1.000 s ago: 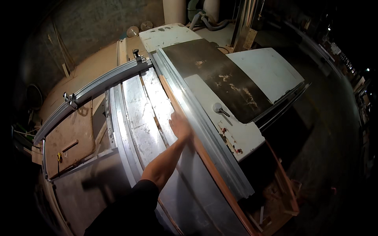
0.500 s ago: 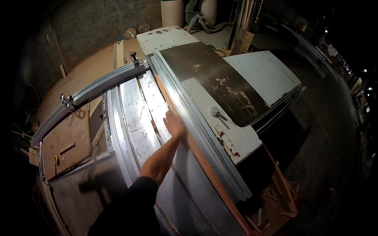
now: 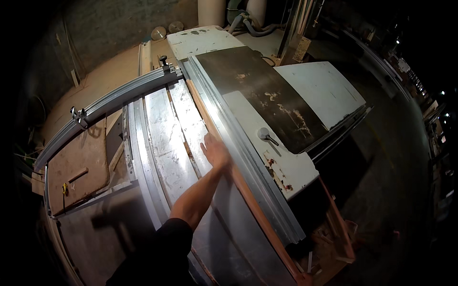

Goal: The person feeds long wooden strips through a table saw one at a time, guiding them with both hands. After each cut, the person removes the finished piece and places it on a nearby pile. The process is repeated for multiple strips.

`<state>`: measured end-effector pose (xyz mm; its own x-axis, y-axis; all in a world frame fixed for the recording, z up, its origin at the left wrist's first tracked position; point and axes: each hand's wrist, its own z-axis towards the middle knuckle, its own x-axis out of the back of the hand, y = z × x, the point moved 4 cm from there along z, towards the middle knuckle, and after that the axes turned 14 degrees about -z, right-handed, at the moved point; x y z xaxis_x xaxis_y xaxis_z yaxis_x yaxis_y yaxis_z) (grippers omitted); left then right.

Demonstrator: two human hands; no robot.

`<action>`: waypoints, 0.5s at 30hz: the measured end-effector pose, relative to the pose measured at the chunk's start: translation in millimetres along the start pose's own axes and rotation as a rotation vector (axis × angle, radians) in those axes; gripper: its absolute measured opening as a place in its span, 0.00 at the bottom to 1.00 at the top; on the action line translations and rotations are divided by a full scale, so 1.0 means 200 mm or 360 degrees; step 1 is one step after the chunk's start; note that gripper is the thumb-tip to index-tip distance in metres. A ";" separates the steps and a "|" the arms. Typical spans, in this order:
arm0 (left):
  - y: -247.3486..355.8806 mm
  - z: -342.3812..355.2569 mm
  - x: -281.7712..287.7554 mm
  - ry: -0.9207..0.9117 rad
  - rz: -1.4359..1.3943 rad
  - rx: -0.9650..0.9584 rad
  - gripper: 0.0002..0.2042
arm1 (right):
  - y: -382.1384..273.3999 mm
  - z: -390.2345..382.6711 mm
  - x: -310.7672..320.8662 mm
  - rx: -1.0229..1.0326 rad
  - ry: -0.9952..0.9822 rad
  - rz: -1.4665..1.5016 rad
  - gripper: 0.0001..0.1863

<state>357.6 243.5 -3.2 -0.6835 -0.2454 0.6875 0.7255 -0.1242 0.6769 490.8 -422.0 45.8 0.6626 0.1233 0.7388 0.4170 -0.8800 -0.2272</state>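
Left hand on slim strip, probably wood

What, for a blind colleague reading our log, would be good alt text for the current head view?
A person's left hand lies over a long reddish-brown wooden strip beside a silver rail; what seems to be the right hand is at the strip's near end. A silver tabletop lies to the left, white and brown panels to the right.

Behind the left hand, the narrow wrist widens into a bare forearm. Farther back from the grip, there is a dark, almost black sleeve, its details lost in shadow.
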 end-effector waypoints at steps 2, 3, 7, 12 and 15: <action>-0.05 0.08 -0.03 0.0026 0.0015 0.0013 0.24 | 0.02 0.08 -0.04 -0.0038 -0.0071 0.0183 0.20; -0.08 0.12 -0.04 0.0044 0.0041 0.0006 0.24 | -0.01 0.10 -0.03 0.0019 -0.0019 0.0096 0.19; -0.04 0.16 -0.05 -0.0065 0.0258 0.0027 0.24 | -0.15 0.05 0.03 0.0082 0.0057 -0.0067 0.20; -0.02 0.19 -0.03 -0.0001 0.0116 0.0026 0.24 | 0.01 0.04 0.02 0.0002 -0.0033 -0.0033 0.20; -0.04 0.20 -0.04 0.0026 0.0074 0.0038 0.24 | 0.14 -0.02 0.02 -0.0069 -0.0086 -0.0043 0.21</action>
<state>354.3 285.2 -3.3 -0.6474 -0.2659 0.7143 0.7543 -0.0894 0.6504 503.3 -448.0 45.0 0.6846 0.1711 0.7086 0.4088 -0.8949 -0.1789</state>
